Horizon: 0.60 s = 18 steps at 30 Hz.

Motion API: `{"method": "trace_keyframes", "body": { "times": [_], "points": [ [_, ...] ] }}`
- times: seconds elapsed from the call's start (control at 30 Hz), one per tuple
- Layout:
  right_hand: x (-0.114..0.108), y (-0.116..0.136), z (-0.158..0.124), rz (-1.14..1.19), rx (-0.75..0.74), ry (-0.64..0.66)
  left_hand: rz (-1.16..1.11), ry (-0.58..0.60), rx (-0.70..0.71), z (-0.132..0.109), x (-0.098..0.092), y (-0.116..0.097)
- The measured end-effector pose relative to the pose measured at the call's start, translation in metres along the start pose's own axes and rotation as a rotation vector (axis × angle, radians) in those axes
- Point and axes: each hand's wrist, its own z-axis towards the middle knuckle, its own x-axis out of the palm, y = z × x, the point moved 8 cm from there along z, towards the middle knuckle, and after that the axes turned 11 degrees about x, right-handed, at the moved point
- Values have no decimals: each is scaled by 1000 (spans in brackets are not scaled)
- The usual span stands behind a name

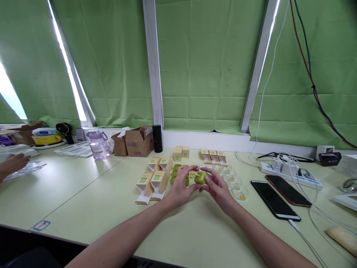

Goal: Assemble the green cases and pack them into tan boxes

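Observation:
A small, rounded, glossy green case (200, 178) is held just above the table between my two hands. My right hand (218, 186) grips it from the right, with thumb and fingers curled around its side. From the left, my left hand (182, 186) closes on it with thumb and fingertips; the exact contact is partly hidden. More green cases (175, 170) lie behind my left hand, which partly covers them. Small pale yellow pieces (193, 174) show between the hands. Clear plastic cups with yellow centres (235, 186) stand beside my right hand.
Open kraft boxes (143, 186) stand left, closed ones (182, 152) and more open ones (213, 156) behind. Phones (275, 199), cables and a power strip (290, 173) lie right. A water bottle (98, 145) and carton (139, 142) stand back left. Another person's hand (13, 165) is far left.

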Motion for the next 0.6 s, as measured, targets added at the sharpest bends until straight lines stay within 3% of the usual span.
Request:
{"method": "trace_keyframes", "body": {
  "times": [0.27,0.47,0.6],
  "points": [
    [-7,3,2,-85,13,-79,-53,18,-37,-2,4,7],
    [-44,23,2,-269,-102,-420,-302,-114,-254,-7,0,44],
    [-58,39,-2,-643,-196,-599,-546,-200,-389,-9,1,53]
  ]
}}
